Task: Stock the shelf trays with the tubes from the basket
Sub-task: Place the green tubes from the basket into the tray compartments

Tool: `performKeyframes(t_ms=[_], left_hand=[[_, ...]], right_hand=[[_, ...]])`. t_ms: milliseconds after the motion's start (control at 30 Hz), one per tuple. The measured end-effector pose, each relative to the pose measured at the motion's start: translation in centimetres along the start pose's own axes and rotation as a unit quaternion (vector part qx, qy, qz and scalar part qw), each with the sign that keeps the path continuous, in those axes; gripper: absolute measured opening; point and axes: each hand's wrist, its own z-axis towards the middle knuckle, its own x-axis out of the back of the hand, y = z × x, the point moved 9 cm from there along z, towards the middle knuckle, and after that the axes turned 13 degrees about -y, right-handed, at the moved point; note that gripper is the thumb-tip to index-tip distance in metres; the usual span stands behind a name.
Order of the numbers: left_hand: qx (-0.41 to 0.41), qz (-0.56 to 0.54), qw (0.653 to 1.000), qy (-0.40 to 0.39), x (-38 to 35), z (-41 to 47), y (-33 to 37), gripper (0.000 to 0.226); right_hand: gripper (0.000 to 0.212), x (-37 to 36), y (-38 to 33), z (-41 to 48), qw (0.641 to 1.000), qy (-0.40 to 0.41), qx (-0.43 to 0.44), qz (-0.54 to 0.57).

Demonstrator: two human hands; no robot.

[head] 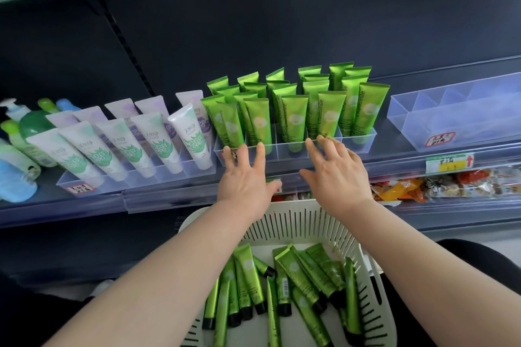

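Note:
A clear shelf tray [363,144] holds several upright green tubes [293,118] in rows. My left hand [245,177] and my right hand [335,175] are both spread open, fingertips touching the tray's front wall, with nothing held. Below them, a cream slotted basket [369,284] holds several loose green tubes [298,276] with black caps, lying flat.
A tray of white and purple tubes [135,144] stands to the left, with bottles [25,132] beyond it. An empty clear divided tray [456,118] sits to the right. Snack packets [439,186] lie on the shelf below. Price labels [448,163] line the shelf edge.

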Motion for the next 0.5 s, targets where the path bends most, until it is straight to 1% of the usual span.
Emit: performKeyframes(t_ms=[200,500], left_hand=[[0.002,-0.004,1.000,-0.007,0.8,2.0,0.4,0.087],[0.006,-0.007,1.000,-0.009,1.7,5.4,0.8,0.088]], right_hand=[[0.066,0.0,0.9,2.3,0.999,-0.019,-0.012,0.030],[0.064,0.2,1.9,5.9,0.999,-0.036,-0.016,0.031]])
